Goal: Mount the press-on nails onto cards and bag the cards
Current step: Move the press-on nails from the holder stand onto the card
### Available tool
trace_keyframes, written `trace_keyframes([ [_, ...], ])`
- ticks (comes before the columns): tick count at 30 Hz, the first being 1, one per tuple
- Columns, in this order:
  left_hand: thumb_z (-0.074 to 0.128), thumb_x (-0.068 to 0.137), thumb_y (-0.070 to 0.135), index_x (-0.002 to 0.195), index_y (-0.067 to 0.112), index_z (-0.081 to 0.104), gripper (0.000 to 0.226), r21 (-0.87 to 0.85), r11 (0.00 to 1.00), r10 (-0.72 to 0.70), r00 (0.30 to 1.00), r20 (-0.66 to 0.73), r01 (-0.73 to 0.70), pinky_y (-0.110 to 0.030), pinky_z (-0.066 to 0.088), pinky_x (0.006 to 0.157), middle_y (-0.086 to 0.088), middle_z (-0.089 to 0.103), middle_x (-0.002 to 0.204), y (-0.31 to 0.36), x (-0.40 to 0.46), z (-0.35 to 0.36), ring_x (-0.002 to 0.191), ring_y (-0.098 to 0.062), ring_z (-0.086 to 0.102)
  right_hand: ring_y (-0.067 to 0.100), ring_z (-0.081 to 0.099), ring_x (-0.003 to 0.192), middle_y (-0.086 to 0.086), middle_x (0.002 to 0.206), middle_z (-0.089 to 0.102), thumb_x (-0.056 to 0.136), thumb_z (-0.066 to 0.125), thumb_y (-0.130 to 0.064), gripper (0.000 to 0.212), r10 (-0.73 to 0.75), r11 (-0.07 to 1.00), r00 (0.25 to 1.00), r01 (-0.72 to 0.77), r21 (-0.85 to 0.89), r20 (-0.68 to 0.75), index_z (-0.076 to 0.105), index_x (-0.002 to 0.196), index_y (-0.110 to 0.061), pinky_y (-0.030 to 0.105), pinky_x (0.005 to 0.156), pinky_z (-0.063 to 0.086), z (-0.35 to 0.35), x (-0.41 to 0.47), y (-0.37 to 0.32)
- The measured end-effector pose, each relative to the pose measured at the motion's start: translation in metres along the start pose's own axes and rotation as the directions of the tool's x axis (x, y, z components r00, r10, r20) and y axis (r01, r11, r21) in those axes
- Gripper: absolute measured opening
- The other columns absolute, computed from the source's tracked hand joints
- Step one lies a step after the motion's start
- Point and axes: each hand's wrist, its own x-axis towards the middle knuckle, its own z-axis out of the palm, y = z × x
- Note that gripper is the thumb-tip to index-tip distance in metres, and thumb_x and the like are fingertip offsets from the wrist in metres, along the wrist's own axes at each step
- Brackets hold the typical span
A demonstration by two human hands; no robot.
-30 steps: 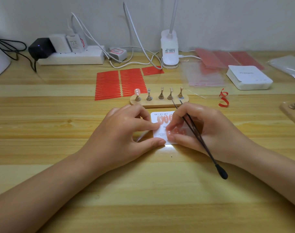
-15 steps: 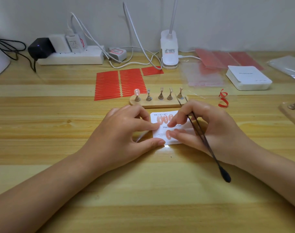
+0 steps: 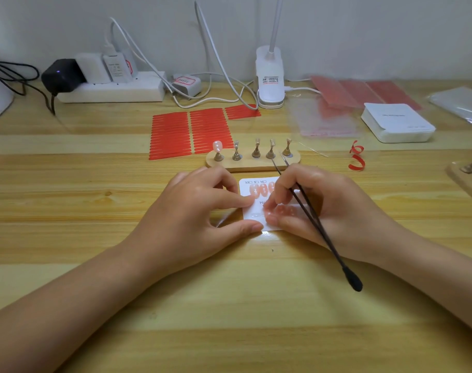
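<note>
Head view, nail stand (image 3: 252,164) behind card (image 3: 247,196), hands (image 3: 195,211) covering card

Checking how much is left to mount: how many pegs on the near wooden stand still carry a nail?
1. Only the leftmost peg on the wooden stand carries a nail; the other four pegs, further right along it, look bare.

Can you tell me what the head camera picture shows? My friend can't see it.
Two hands press pink press-on nails onto a small white card on a wooden table. The left hand steadies the card; the right hand holds black tweezers. Behind stands a wooden nail stand with one nail left.
</note>
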Motion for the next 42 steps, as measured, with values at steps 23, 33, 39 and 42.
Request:
trace_keyframes([
  [23, 0.056, 0.08, 0.032, 0.109, 0.025, 0.068, 0.032, -0.134, 0.989, -0.05, 0.997, 0.058, 0.057, -0.047, 0.041, 0.088, 0.016, 0.057, 0.096, -0.001, 0.004, -0.005, 0.092, -0.006, 0.054, 0.013, 0.048, 0.051, 0.004, 0.056, 0.055, 0.069, 0.058, -0.059, 0.039, 0.269, 0.914, 0.95, -0.198, 0.353, -0.162, 0.078, 0.077, -0.027, 0.02, 0.051, 0.042, -0.026, -0.004, -0.003],
  [33, 0.04, 0.071, 0.067, 0.124, 0.031, 0.054, 0.066, 0.051, 0.997, -0.06, 0.995, 0.081, 0.055, -0.023, 0.027, 0.087, 0.022, 0.053, 0.105, 0.012, -0.001, -0.001, 0.102, 0.004, 0.043, 0.015, 0.06, 0.041, 0.01, 0.056, 0.068, 0.051, 0.072, -0.045, 0.029, 0.377, 0.894, 0.911, -0.311, 0.322, -0.166, 0.067, 0.058, -0.018, 0.019, 0.039, 0.046, -0.022, -0.002, -0.006],
  [39, 0.042, 0.066, 0.073, 0.127, 0.032, 0.052, 0.074, 0.051, 0.996, -0.074, 0.993, 0.091, 0.069, -0.022, 0.025, 0.086, 0.025, 0.046, 0.104, 0.011, -0.001, 0.001, 0.103, 0.004, 0.04, 0.015, 0.063, 0.045, 0.009, 0.058, 0.069, 0.054, 0.071, -0.045, 0.029, 0.402, 0.886, 0.906, -0.347, 0.307, -0.135, 0.065, 0.061, -0.018, 0.019, 0.041, 0.049, -0.021, 0.002, -0.007],
  [42, 0.041, 0.063, 0.075, 0.128, 0.036, 0.049, 0.076, 0.028, 0.995, -0.102, 0.989, 0.107, 0.1, -0.016, 0.023, 0.088, 0.027, 0.045, 0.105, 0.011, -0.001, 0.002, 0.103, 0.006, 0.037, 0.015, 0.063, 0.046, 0.009, 0.059, 0.07, 0.054, 0.071, -0.045, 0.035, 0.411, 0.882, 0.904, -0.362, 0.301, -0.115, 0.064, 0.068, -0.014, 0.02, 0.042, 0.049, -0.02, 0.004, -0.008],
])
